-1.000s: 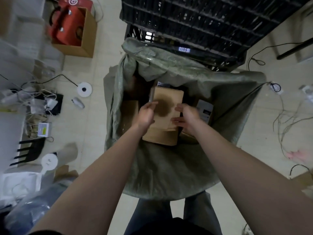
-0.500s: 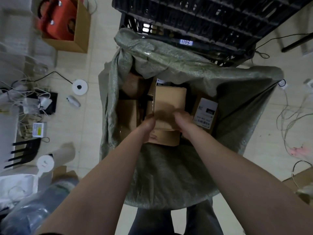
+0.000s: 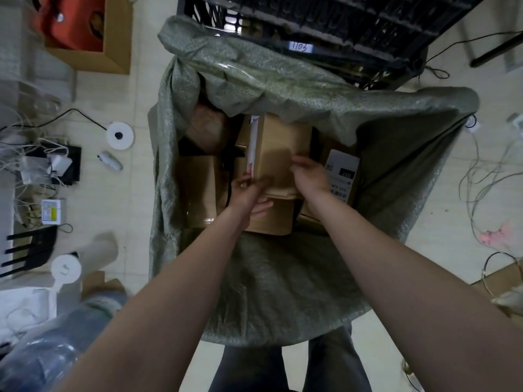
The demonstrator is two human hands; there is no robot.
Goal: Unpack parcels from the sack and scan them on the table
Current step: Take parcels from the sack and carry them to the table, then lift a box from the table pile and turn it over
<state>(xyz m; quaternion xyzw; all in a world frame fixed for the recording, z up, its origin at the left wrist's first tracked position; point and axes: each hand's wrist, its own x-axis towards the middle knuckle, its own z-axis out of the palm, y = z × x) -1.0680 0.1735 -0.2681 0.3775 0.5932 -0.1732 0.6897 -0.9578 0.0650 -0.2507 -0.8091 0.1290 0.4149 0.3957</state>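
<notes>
Parcel (image 3: 283,148): flat brown carton with a white strip along its left edge, tilted up in the sack's mouth, resting on other cartons.
Left hand (image 3: 249,193): pinches the near left corner, thumb on top, fingers beneath.
Right hand (image 3: 310,176): fingers curled round the right edge.
Sack (image 3: 283,284): green, woven, open on the floor; holds several brown cartons (image 3: 198,190) and, at right, a labelled carton (image 3: 341,176).
Black crate (image 3: 353,21): behind the sack's far rim.
Cardboard box (image 3: 116,49): far left, holds a red object (image 3: 68,26).
</notes>
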